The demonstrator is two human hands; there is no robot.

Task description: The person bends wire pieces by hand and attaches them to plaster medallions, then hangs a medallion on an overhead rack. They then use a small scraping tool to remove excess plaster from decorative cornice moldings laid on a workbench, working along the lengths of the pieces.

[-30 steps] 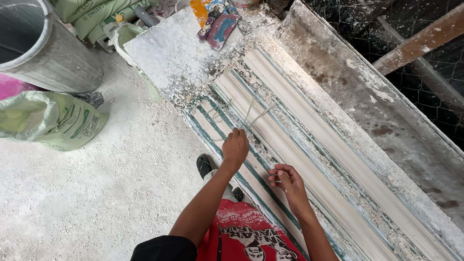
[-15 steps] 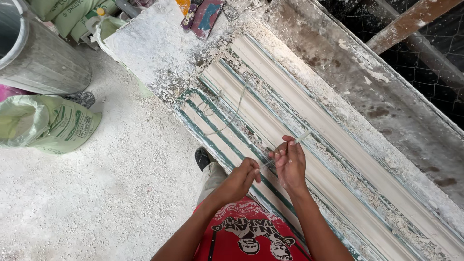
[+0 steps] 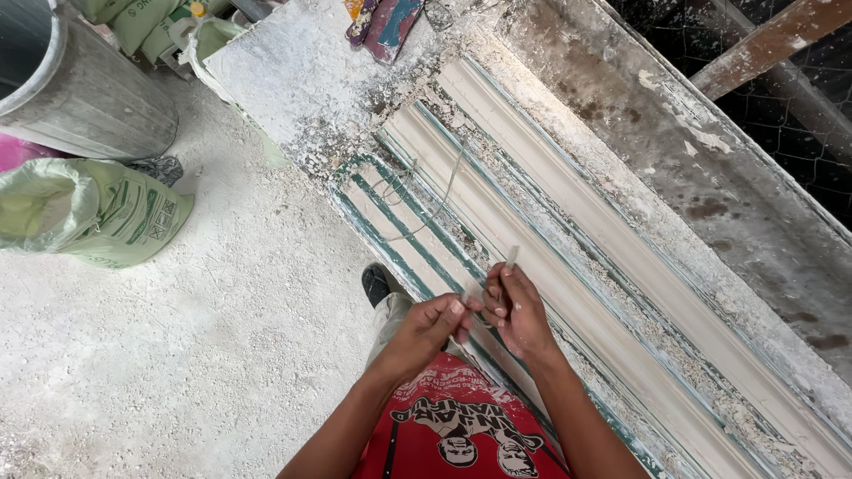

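Note:
My left hand [image 3: 429, 326] and my right hand [image 3: 516, 312] meet close together above the near edge of a long white plaster moulding [image 3: 568, 266] with teal-green ridges. Both pinch a thin grey wire [image 3: 441, 197] that loops away across the moulding toward its far end. A short stiff end of the wire [image 3: 510, 257] sticks up from my right fingers. The fingers of both hands are closed around it. A red printed shirt shows below my arms.
A dusty plaster-crusted workbench [image 3: 710, 160] carries the moulding. A grey metal drum [image 3: 80, 89] and a pale green sack [image 3: 89, 213] stand on the white gritty floor at left. More green sacks and colourful wrappers [image 3: 386, 22] lie at the top. A black shoe [image 3: 380, 282] shows below.
My left hand has come off the moulding and moved back to join the right hand. Both hands now hold the wire together, slightly nearer my body.

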